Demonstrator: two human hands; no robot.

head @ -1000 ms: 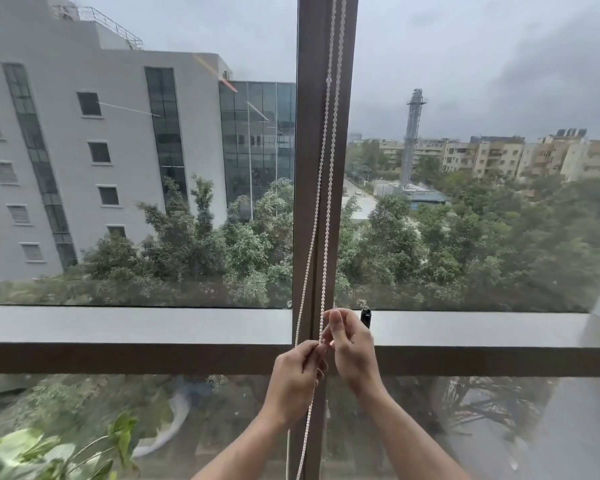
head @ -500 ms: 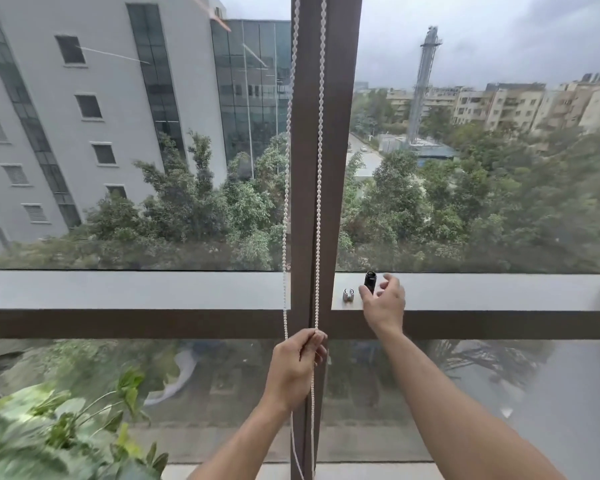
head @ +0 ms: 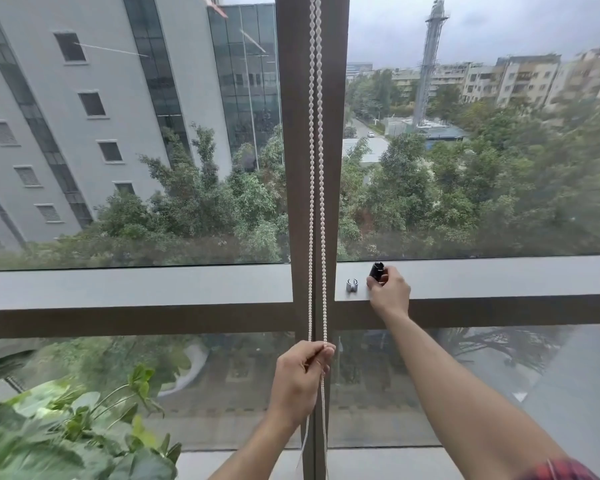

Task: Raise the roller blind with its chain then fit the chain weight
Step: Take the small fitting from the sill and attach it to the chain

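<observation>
A white bead chain [head: 316, 168] hangs as two strands down the brown window mullion [head: 336, 133]. My left hand [head: 300, 379] is closed around both strands below the horizontal rail, and the chain runs on below it. My right hand [head: 388, 292] reaches to the grey ledge [head: 499, 275] and pinches a small black cylinder, the chain weight [head: 376, 270]. A small silver clip [head: 351, 285] lies on the ledge just left of it. The roller blind itself is out of view above.
Large window panes fill the view, with buildings and trees outside. A leafy green plant [head: 66, 427] stands at the lower left, close to my left arm. The brown horizontal rail [head: 136, 322] crosses the window below the ledge.
My right hand left the chain, moved right to the ledge and took hold of the black weight. My left hand kept its hold on the chain. The camera tilted down.
</observation>
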